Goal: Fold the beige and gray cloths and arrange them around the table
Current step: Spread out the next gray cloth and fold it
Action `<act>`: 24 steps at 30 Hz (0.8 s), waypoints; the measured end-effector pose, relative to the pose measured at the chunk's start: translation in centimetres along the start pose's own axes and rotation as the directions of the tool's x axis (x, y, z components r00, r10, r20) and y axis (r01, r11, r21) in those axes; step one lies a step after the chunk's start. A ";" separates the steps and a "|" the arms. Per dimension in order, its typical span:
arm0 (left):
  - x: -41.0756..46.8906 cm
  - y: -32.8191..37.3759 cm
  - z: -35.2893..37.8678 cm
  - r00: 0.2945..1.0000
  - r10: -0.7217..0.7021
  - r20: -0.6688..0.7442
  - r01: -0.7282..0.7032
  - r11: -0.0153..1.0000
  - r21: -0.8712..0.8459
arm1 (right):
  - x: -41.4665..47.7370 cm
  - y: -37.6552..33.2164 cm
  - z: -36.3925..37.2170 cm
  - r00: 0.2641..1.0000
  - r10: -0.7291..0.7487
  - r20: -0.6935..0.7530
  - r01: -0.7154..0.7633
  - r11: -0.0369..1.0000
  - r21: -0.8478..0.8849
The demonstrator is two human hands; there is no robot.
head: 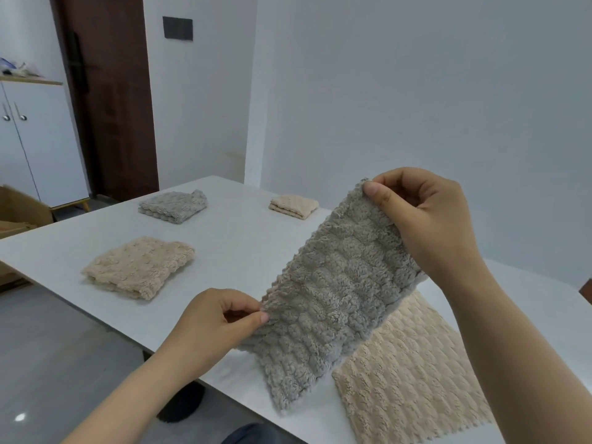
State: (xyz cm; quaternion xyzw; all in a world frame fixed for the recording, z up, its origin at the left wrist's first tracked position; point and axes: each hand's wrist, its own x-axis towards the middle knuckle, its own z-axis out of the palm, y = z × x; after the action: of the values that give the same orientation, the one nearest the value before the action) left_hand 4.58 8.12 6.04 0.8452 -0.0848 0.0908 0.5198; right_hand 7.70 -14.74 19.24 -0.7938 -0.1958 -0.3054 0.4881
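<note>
A fluffy gray cloth (333, 299) hangs doubled over above the white table (240, 241), its lower end touching the tabletop. My left hand (211, 325) pinches its near upper corner. My right hand (426, 219) pinches the far upper corner. Under and behind it, a beige cloth (413, 376) lies spread flat at the table's near right. A folded beige cloth (137, 267) sits at the left side. A folded gray cloth (174, 205) lies at the far left, and a small folded beige cloth (293, 206) rests at the far edge.
White walls stand close behind the table. A dark brown door (109, 91) and a white cabinet (35, 139) are at the far left, with cardboard boxes (19, 216) on the floor beside the table. A dark slipper (182, 402) lies on the gray floor below the table edge.
</note>
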 end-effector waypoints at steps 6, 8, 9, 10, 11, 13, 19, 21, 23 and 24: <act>-0.3 -1.0 -0.1 0.998 -0.055 0.032 0.052 0.996 0.078 | -0.4 0.1 -0.5 0.999 0.022 -0.028 -0.022 1.000 0.004; -0.2 -1.3 -0.1 0.997 -0.071 0.037 0.067 0.993 0.095 | -0.4 0.2 -0.7 0.999 0.022 -0.039 -0.022 1.000 0.003; -0.2 -1.4 0.0 0.997 -0.073 0.035 0.069 0.992 0.105 | -0.5 0.3 -0.8 0.999 0.023 -0.043 -0.022 1.000 0.004; -0.2 -1.6 0.0 0.997 -0.073 0.029 0.069 0.991 0.114 | -0.5 0.3 -0.9 0.999 0.023 -0.046 -0.023 1.000 0.004; -0.1 -1.7 0.1 0.997 -0.074 0.023 0.070 0.990 0.121 | -0.5 0.3 -1.0 0.999 0.024 -0.049 -0.024 1.000 0.004; -0.1 -1.9 0.3 0.997 -0.076 0.020 0.074 0.991 0.115 | -0.5 0.4 -1.1 0.998 0.026 -0.052 -0.026 1.000 0.001; 0.1 -2.0 1.1 0.997 -0.059 -0.049 0.066 0.986 0.155 | -0.7 0.9 -1.3 0.998 0.041 -0.056 -0.040 0.999 0.013; 0.3 -2.1 1.2 0.994 -0.037 -0.099 0.053 0.985 0.162 | -0.7 1.0 -1.4 0.997 0.044 -0.060 -0.043 0.999 0.014; 0.5 -2.1 1.0 0.991 -0.025 -0.132 0.046 0.985 0.164 | -0.7 1.2 -1.5 0.997 0.044 -0.070 -0.043 0.999 0.014; 0.6 -2.1 0.9 0.989 -0.021 -0.148 0.045 0.986 0.161 | -0.7 1.3 -1.6 0.996 0.043 -0.076 -0.042 0.999 0.011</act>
State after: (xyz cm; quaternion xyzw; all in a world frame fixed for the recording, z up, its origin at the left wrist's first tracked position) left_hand 5.76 8.26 3.98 0.8775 -0.0247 0.1502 0.4548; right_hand 7.49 -16.71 18.48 -0.7833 -0.1614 -0.3242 0.5053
